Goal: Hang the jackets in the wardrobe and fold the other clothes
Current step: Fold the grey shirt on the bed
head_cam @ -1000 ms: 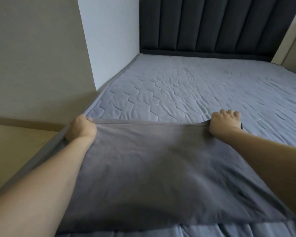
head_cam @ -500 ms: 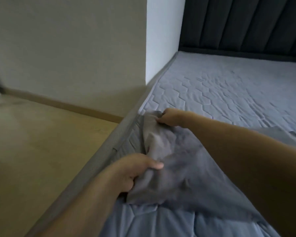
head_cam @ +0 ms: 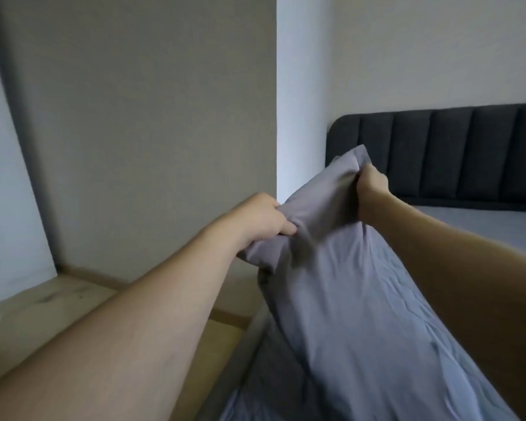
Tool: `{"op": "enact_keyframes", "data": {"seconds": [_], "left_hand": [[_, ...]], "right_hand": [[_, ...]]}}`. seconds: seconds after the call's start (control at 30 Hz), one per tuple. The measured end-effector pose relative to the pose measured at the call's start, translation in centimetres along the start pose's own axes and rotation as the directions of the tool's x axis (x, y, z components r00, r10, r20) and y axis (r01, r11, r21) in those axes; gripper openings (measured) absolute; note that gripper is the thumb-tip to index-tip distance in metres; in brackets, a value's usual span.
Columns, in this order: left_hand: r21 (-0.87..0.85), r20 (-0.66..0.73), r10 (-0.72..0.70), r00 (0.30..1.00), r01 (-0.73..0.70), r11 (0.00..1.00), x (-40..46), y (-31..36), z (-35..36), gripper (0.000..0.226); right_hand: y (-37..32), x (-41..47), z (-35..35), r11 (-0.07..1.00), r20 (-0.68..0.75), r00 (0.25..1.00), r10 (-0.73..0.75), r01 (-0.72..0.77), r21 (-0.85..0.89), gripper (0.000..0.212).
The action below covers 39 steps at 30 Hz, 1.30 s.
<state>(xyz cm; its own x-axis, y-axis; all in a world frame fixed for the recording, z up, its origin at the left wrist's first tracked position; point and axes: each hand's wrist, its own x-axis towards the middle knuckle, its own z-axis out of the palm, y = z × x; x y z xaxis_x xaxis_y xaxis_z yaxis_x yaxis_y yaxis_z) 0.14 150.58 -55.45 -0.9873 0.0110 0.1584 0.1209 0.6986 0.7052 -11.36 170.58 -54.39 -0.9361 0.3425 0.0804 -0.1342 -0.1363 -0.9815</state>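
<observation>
Two bare hands on one grey cloth (head_cam: 340, 299): left hand (head_cam: 261, 220) grips its lower corner, right hand (head_cam: 372, 186) pinches its upper corner. Cloth held raised in the air, hanging down between the forearms. Bed (head_cam: 483, 226) with dark headboard (head_cam: 468, 153) behind; wooden floor (head_cam: 43, 314) at left.

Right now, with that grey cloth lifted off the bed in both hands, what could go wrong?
The left hand and right hand each grip only a bunched bit of the grey cloth's top edge, so a corner might slip free. The rest hangs loose toward the bed and may crease or drag. The wall stands close on the left, so a wide swing might brush it.
</observation>
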Motion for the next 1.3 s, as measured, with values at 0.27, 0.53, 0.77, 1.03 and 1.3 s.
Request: {"op": "enact_keyframes", "data": {"seconds": [0.27,0.53,0.77,1.03,1.3], "left_hand": [[0.059,0.072,0.214,0.974,-0.218,0.974,-8.1,18.9,0.4,0.019],[-0.186,0.750,0.126,0.650,0.024,0.982,-17.4,26.0,21.7,0.020],[-0.236,0.949,0.153,0.274,0.302,0.924,-28.4,24.1,44.3,0.015],[-0.110,0.941,-0.031,0.337,0.390,0.914,-26.4,16.6,43.3,0.013],[0.063,0.511,-0.230,0.828,0.231,0.971,-19.7,4.3,34.0,0.015]], "right_hand": [[-10.0,-5.9,-15.5,0.859,-0.204,0.976,0.080,0.037,0.511,0.018],[-1.7,-11.4,-39.9,0.889,-0.242,0.935,0.259,-0.132,0.439,0.033],[8.0,-16.0,-57.6,0.948,-0.517,0.795,0.317,-0.281,0.149,0.026],[15.0,-14.6,-58.2,0.945,-0.459,0.860,0.225,-0.307,-0.112,0.030],[16.8,-8.8,-44.4,0.817,-0.046,0.999,-0.010,-0.018,-0.577,0.020]]}}
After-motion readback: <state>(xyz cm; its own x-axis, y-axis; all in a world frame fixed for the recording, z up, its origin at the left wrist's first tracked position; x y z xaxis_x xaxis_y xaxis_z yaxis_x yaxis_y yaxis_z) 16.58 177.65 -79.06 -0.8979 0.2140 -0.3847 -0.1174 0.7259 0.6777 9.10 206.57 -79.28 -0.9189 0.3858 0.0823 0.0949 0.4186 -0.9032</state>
